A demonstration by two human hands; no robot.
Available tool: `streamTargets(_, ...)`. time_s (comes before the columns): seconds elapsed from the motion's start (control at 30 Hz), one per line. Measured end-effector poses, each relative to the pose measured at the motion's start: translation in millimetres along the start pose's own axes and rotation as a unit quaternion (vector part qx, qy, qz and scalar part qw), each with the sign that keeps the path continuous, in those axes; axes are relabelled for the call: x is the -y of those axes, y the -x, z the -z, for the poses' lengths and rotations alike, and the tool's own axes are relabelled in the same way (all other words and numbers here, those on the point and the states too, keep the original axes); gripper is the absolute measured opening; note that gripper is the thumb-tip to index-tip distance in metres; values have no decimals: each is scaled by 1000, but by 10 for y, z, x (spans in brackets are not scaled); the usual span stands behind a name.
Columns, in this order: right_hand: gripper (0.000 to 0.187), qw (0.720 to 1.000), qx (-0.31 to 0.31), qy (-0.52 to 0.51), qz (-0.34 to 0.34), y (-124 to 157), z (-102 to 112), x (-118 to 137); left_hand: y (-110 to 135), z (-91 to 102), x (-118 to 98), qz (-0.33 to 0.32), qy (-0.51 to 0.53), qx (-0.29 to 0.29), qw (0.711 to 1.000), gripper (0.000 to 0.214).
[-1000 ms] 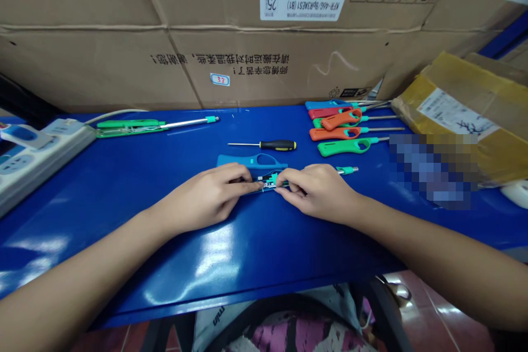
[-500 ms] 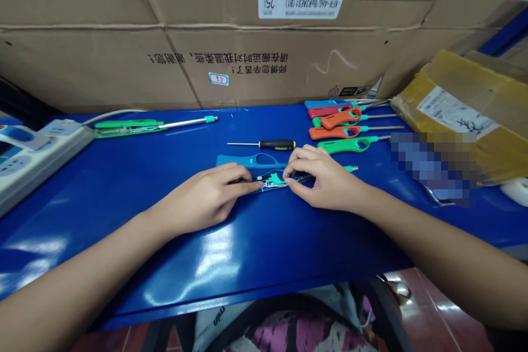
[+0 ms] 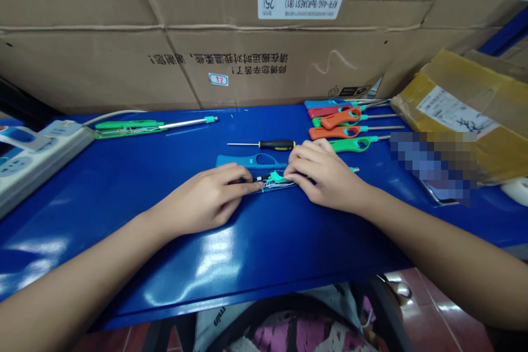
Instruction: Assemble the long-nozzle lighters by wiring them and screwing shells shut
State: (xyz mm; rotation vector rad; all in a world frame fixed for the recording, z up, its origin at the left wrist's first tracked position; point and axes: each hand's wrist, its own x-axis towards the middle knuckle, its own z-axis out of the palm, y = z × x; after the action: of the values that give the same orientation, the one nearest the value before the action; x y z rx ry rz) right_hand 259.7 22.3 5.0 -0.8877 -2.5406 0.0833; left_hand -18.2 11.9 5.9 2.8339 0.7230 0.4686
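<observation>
An opened gas lighter (image 3: 280,185) lies between my hands, its white wires and inner parts exposed. My left hand (image 3: 210,192) is closed around its left end, index finger pressed by the wires. With its fingers pinched, my right hand (image 3: 330,179) grips the lighter at the teal trigger (image 3: 274,177) and covers most of the rod. The teal tip (image 3: 355,169) of that rod shows beyond my right hand. Just behind lies a loose blue casing half (image 3: 243,162). Farther back rests a black-and-yellow screwdriver (image 3: 276,144), its handle end close to my right fingers.
Several coloured lighters (image 3: 334,132) are stacked at the back right, beside a yellow taped parcel (image 3: 466,115) and a blurred-out phone (image 3: 433,170). An opened green lighter (image 3: 130,127) lies left, near a white power strip (image 3: 45,157). A large cardboard box (image 3: 231,11) stands behind.
My right hand has shifted slightly right and turned over the rod. The teal trigger sits at a slightly different angle, and more white wire shows. My left hand stays nearly still.
</observation>
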Motion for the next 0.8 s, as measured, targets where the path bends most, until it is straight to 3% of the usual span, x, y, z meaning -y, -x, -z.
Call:
streamTargets(0.3, 16, 998, -22, 44, -24, -10, 56, -50, -4, 4, 0, -6, -6, -2, 1000, 40)
streamTargets(0.57, 4, 992, -16, 24, -119, 26, 202, -193, -4, -1, 2, 3, -3, -1, 1000, 37)
streamTargets(0.63, 8, 994, 22, -16, -109, 43, 278, -219, -7, -1, -7, 1, -9, -12, 1000, 33)
streamTargets(0.7, 14, 989, 109, -54, -86, 63, 335, -246, -10, 1, -11, -2, -19, -24, 1000, 30)
streamTargets(0.8, 8, 969, 206, -100, -89, 82, 375, -276, -14, 17, -6, 2, -32, -33, 999, 28)
